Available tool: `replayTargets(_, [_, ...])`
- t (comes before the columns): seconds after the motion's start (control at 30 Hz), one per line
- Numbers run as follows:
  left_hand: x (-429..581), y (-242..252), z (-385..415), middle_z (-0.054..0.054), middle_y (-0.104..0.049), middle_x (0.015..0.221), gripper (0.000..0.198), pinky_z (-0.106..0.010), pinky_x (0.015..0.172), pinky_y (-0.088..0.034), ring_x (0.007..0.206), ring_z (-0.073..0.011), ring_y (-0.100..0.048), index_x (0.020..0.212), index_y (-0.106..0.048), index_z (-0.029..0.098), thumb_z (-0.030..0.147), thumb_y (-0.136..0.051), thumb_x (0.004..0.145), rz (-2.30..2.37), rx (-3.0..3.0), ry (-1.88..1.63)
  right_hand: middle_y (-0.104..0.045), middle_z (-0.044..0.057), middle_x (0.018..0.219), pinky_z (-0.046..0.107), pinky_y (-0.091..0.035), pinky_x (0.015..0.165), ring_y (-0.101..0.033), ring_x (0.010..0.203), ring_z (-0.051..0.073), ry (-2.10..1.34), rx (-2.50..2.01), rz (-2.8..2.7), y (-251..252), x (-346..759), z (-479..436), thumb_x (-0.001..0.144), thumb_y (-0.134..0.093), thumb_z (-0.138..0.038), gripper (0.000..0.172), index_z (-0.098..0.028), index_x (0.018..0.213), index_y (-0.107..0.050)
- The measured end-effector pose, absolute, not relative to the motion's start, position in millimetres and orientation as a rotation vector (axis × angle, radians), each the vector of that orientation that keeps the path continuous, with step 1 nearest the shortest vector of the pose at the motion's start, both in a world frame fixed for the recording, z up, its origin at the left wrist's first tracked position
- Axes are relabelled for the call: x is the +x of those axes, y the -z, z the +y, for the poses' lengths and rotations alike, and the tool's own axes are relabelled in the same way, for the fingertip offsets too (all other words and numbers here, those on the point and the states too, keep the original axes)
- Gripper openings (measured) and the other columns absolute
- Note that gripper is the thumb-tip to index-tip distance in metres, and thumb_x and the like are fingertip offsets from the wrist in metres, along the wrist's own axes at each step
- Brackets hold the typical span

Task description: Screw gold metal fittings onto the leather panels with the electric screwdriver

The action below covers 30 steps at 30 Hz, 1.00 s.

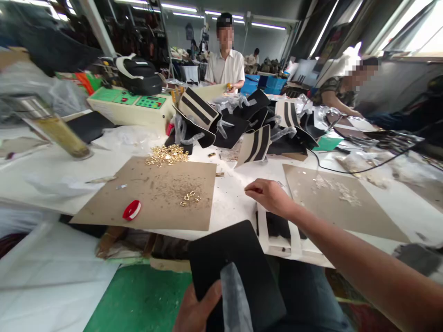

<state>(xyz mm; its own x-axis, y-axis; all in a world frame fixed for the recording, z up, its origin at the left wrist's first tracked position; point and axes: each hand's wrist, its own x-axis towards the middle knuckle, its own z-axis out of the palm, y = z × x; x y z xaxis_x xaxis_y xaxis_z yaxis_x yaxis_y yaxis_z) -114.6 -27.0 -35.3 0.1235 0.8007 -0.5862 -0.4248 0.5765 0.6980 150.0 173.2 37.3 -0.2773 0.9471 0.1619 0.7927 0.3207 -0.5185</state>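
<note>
My left hand [197, 310] is at the bottom edge, its thumb pressed on a black flat panel [238, 263] that has a clear plastic strip [235, 299] hanging from it. My right hand [268, 194] reaches out over the white table [228, 198], fingers pinched together at the tip; what they pinch is too small to make out. Under the right wrist lies a black-and-white striped piece [280, 230]. To the left is a brown cardboard sheet [152, 193] with a few gold metal rings [189, 197] and a red-and-white tape roll [132, 210].
A heap of gold hardware [167, 155] sits at the cardboard's far edge. Striped black-and-cream pieces [221, 121] pile behind it, beside a green-panelled machine [133, 107]. A second cardboard sheet [339, 203] lies to the right. A standing person [225, 62] and a seated person [341, 90] work across the table.
</note>
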Motion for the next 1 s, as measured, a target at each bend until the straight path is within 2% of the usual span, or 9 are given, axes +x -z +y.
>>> replayTargets(0.07, [-111.5, 22.9, -6.7, -0.015, -0.082, 0.12, 0.075, -0.055, 0.111, -0.055, 0.125, -0.0432, -0.071, 0.131, -0.074, 0.017, 0.054, -0.094, 0.069, 1.078, 0.406, -0.973, -0.079, 0.003, 0.099, 0.03, -0.051, 0.08, -0.073, 0.089, 0.021, -0.412, -1.655, -2.057, -30.2, 188.6, 139.6, 0.097, -0.067, -0.025, 0.014, -0.023, 0.095, -0.081])
replayTargets(0.17, [-105.3, 7.7, 20.0, -0.014, -0.082, 0.119, 0.066, -0.053, 0.113, -0.054, 0.128, -0.0425, -0.07, 0.129, -0.076, 0.016, 0.043, -0.095, 0.071, 1.084, 0.489, -0.983, -0.079, 0.002, 0.098, 0.029, -0.05, 0.076, -0.073, 0.086, 0.02, -0.355, -1.744, -2.005, -10.9, 219.2, 103.2, 0.096, -0.069, -0.024, 0.011, -0.025, 0.093, -0.081])
replayTargets(0.4, [-79.9, 13.3, 11.8, -0.014, -0.081, 0.123, 0.067, -0.055, 0.112, -0.055, 0.121, -0.041, -0.074, 0.134, -0.073, 0.015, 0.042, -0.093, 0.075, 1.08, 0.531, -0.931, -0.077, 0.006, 0.093, 0.032, -0.046, 0.076, -0.071, 0.086, 0.022, -0.031, -1.678, -2.184, 14.3, 215.8, 90.2, 0.101, -0.067, -0.024, 0.015, -0.022, 0.093, -0.08])
replayTargets(0.53, [-68.1, 21.8, -18.7, -0.014, -0.08, 0.126, 0.062, -0.048, 0.112, -0.057, 0.123, -0.0392, -0.073, 0.13, -0.076, 0.017, 0.042, -0.093, 0.076, 1.079, 0.45, -0.975, -0.078, 0.007, 0.096, 0.034, -0.047, 0.081, -0.07, 0.092, 0.023, -0.023, -1.602, -2.246, 20.3, 218.4, 81.7, 0.103, -0.064, -0.024, 0.019, -0.022, 0.097, -0.082])
replayTargets(0.7, [-63.0, 19.9, -35.8, -0.015, -0.079, 0.128, 0.07, -0.049, 0.113, -0.055, 0.124, -0.0397, -0.073, 0.138, -0.072, 0.016, 0.043, -0.093, 0.076, 1.024, 0.438, -0.977, -0.078, 0.008, 0.107, 0.037, -0.053, 0.09, -0.07, 0.099, 0.024, -0.098, -1.441, -2.167, 29.8, 228.3, 69.3, 0.103, -0.065, -0.024, 0.018, -0.024, 0.108, -0.082])
replayTargets(1.0, [-60.0, 19.8, -40.9, -0.014, -0.082, 0.122, 0.078, -0.049, 0.112, -0.056, 0.123, -0.039, -0.073, 0.146, -0.065, 0.018, 0.042, -0.092, 0.077, 1.074, 0.461, -0.947, -0.077, 0.004, 0.111, 0.033, -0.054, 0.086, -0.072, 0.097, 0.022, -0.32, -1.62, -1.981, 19.5, 230.2, 84.3, 0.102, -0.065, -0.029, 0.017, -0.027, 0.11, -0.081])
